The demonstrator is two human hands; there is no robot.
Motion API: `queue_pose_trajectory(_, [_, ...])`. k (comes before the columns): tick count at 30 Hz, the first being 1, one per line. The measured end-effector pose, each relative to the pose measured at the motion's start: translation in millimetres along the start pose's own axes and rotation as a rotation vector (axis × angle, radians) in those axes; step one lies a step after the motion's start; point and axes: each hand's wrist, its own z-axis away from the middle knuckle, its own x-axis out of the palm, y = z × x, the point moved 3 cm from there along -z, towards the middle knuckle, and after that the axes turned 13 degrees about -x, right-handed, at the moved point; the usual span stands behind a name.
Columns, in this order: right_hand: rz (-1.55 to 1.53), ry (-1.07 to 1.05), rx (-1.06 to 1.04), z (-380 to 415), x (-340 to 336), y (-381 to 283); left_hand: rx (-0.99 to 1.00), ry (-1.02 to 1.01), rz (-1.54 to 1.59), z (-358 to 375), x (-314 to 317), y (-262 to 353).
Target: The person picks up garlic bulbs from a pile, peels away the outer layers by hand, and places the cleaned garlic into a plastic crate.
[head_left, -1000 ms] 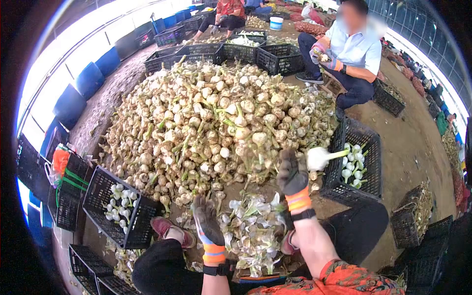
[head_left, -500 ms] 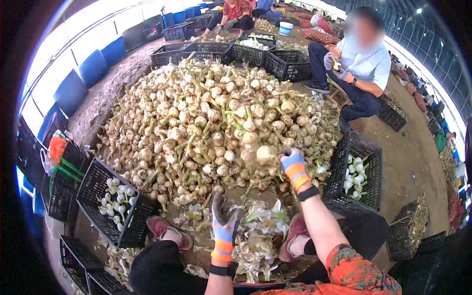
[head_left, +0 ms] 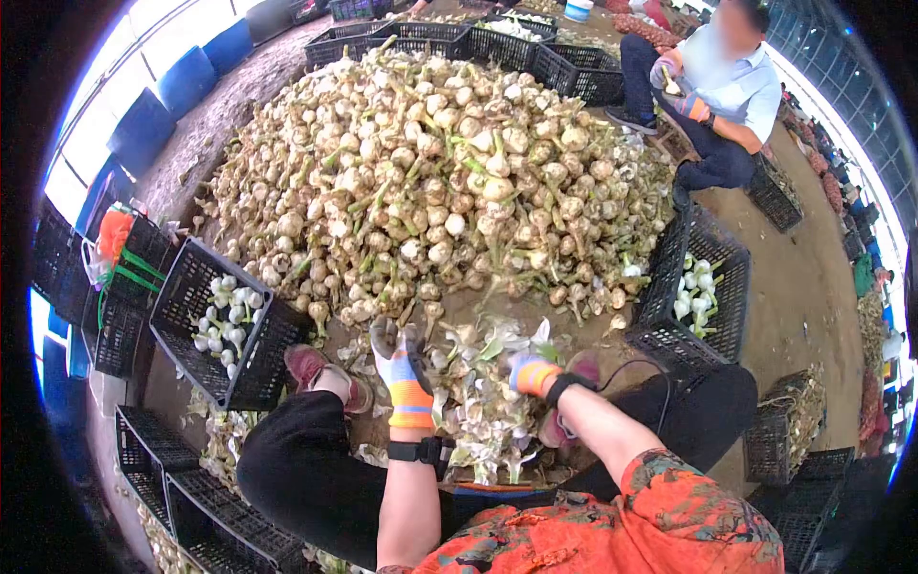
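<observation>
A large heap of garlic bulbs [head_left: 430, 191] with stems rises in front of me. My left hand [head_left: 404, 373], in a grey, blue and orange glove, is at the heap's front edge, with its fingers apart and nothing seen in them. To its right, my right hand [head_left: 532, 372], in a similar glove, is low over the pile of peeled garlic skins [head_left: 488, 421] between my legs. Its fingers are blurred and mostly hidden, so I cannot see whether it holds anything.
Trimmed white garlic lies in a black crate [head_left: 210, 320] on my left and another crate [head_left: 693, 287] on my right. More crates [head_left: 421, 40] line the heap's back. A person [head_left: 717, 96] sits at the back right, holding a garlic bulb.
My right hand has come back from the heap's right front, down toward the skins. My left hand has moved slightly left and forward to the heap's edge. The view has tilted down.
</observation>
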Motion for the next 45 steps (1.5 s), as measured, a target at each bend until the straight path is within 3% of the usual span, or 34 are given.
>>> queue_pose_trajectory(1, [-0.050, -0.002, -0.101, 5, 34, -4, -0.030, 0.019, -0.010, 3, 0, 7])
queue_pose_trajectory(2, [-0.164, 0.153, -0.026, -13, 71, 2, -0.031, 0.021, -0.011, 1, -4, 8])
queue_pose_trajectory(7, [-0.244, 0.052, 0.090, 1, 52, -23, -0.066, -0.005, -0.119, 4, -8, -7])
queue_pose_trajectory(8, [-0.253, 0.136, 0.155, 1, 46, -20, -0.044, -0.044, -0.062, -8, -12, -14])
queue_pose_trajectory(9, [-0.255, 0.154, 0.162, -2, 38, -14, 0.061, -0.048, -0.270, -8, -20, -26])
queue_pose_trajectory(11, [-0.994, 0.411, -0.089, -11, 17, -5, -0.159, -0.090, -0.159, 10, -13, -29])
queue_pose_trajectory(13, [-1.940, 0.435, -0.423, 4, -21, -19, -0.312, -0.075, -0.419, 36, 8, -18])
queue_pose_trajectory(14, [-1.800, 0.569, -0.529, 21, -49, -37, -0.289, -0.099, -0.598, 3, -23, -61])
queue_pose_trajectory(15, [-1.649, 0.701, -0.632, 39, -78, -57, 0.145, -0.464, -0.859, 9, -30, -69])
queue_pose_trajectory(17, [-1.615, 0.709, -0.581, 62, -115, -91, 0.055, -0.567, -0.654, 65, 31, -15])
queue_pose_trajectory(19, [-1.616, 0.661, -0.583, 72, -129, -93, -0.255, -0.483, -0.076, 89, 64, 20])
queue_pose_trajectory(20, [-1.668, 0.665, -0.601, 64, -130, -87, -0.058, -0.528, -0.083, 80, 66, 20])
queue_pose_trajectory(23, [-1.688, 0.805, -0.673, 67, -137, -100, 0.178, -0.495, -0.301, 77, 58, 14])
queue_pose_trajectory(24, [-1.481, 0.824, -0.583, 54, -132, -94, 0.179, -0.499, -0.302, 76, 57, 13])
queue_pose_trajectory(25, [-1.271, 0.834, -0.494, 48, -132, -96, 0.395, -0.453, -0.480, 80, 60, 21])
queue_pose_trajectory(26, [-1.402, 0.945, -0.630, 45, -130, -103, 0.609, -0.398, -0.655, 85, 63, 26])
queue_pose_trajectory(27, [-1.401, 0.946, -0.631, 45, -126, -102, 0.609, -0.398, -0.654, 84, 61, 23])
queue_pose_trajectory(29, [-1.658, 0.883, -0.595, 52, -124, -102, 0.412, -0.438, -0.497, 76, 53, 14])
queue_pose_trajectory(31, [-1.657, 0.781, -0.501, 35, -109, -78, 0.326, -0.452, -0.373, 71, 49, 6])
queue_pose_trajectory(33, [-1.041, 0.832, -0.664, 20, -101, -61, 0.219, -0.385, -0.293, 65, 47, 0])
queue_pose_trajectory(34, [-1.336, 0.780, -0.690, 62, -121, -92, 0.233, -0.392, -0.336, 64, 46, 2])
queue_pose_trajectory(37, [-1.379, 0.706, -0.679, 97, -149, -116, 0.361, -0.394, -0.425, 67, 49, 7])
queue_pose_trajectory(38, [-1.401, 0.640, -0.694, 88, -145, -109, 0.112, -0.450, -0.208, 66, 47, 5])
queue_pose_trajectory(41, [-1.394, 0.630, -0.574, 83, -144, -106, 0.042, -0.479, -0.161, 67, 47, 7])
queue_pose_trajectory(43, [-1.323, 0.664, -0.555, 81, -138, -96, 0.099, -0.522, -0.260, 74, 52, 17])
queue_pose_trajectory(45, [-1.707, 0.813, -0.541, 83, -132, -85, -0.094, -0.533, 0.026, 93, 66, 37])
